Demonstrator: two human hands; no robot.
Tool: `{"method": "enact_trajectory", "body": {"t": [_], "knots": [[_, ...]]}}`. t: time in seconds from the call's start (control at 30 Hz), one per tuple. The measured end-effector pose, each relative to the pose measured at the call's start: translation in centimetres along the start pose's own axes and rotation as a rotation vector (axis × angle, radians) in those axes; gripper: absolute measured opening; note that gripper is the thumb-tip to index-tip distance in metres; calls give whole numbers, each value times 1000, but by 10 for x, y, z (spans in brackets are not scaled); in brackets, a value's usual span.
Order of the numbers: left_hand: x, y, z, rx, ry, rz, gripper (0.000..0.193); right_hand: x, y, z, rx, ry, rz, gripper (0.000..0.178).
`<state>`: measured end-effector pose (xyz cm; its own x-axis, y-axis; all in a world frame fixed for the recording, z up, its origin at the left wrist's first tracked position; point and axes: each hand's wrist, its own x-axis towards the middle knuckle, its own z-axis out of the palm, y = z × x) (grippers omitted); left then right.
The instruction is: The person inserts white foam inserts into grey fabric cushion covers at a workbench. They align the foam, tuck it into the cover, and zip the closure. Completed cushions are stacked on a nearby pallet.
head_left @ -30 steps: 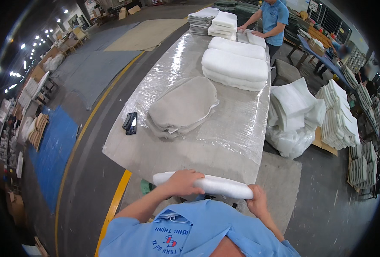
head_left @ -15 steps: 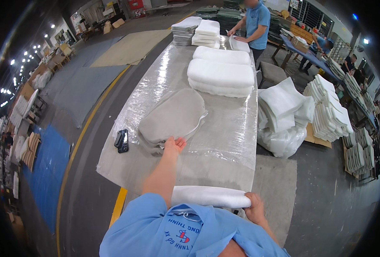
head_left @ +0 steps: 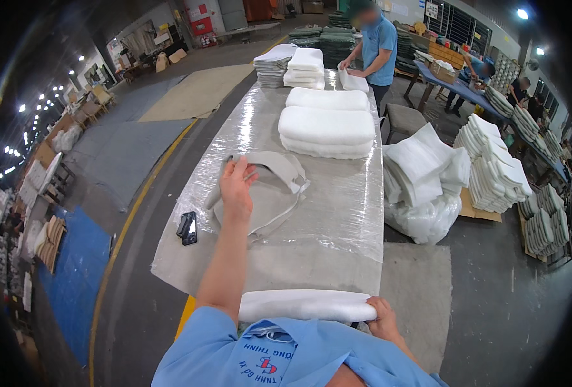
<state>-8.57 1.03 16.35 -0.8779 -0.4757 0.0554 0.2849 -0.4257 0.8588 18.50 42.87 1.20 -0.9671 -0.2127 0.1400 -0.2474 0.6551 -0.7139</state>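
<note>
- a grey fabric piece (head_left: 266,160) is grasped at its edge by the fingers of the left hand (head_left: 237,182); it is raised and curled above more grey fabric (head_left: 260,206) on the plastic-covered table (head_left: 286,274).
- the right end of a white pad (head_left: 305,304) is clasped by the right hand's (head_left: 383,318) fingers, near the torso.
- two phones (head_left: 188,229) are placed left of the fabric.
- thick white pads (head_left: 328,126) are stacked beyond.
</note>
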Motion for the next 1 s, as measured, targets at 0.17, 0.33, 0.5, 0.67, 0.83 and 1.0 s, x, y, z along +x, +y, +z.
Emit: {"method": "enact_trajectory", "body": {"t": [0.17,0.33,0.5,0.67,0.83,1.0], "knots": [[-52,64,13,141,-325,73,11,0,-2,-3,15,-15,-20,47],[-89,65,-22,91,-462,-210,17,-3,-2,0,27,-22,-38,49],[-139,52,-31,-104,-434,-356,43,-13,3,-12,20,-242,17,57],[-178,50,-34,-141,-602,-451,45,27,0,-71,273,-513,32,69],[-209,28,-17,-157,-894,-678,29,121,10,-76,951,-118,179,78],[-237,12,-15,-184,-846,-708,26,145,-2,-67,1352,-83,65,57]]}}
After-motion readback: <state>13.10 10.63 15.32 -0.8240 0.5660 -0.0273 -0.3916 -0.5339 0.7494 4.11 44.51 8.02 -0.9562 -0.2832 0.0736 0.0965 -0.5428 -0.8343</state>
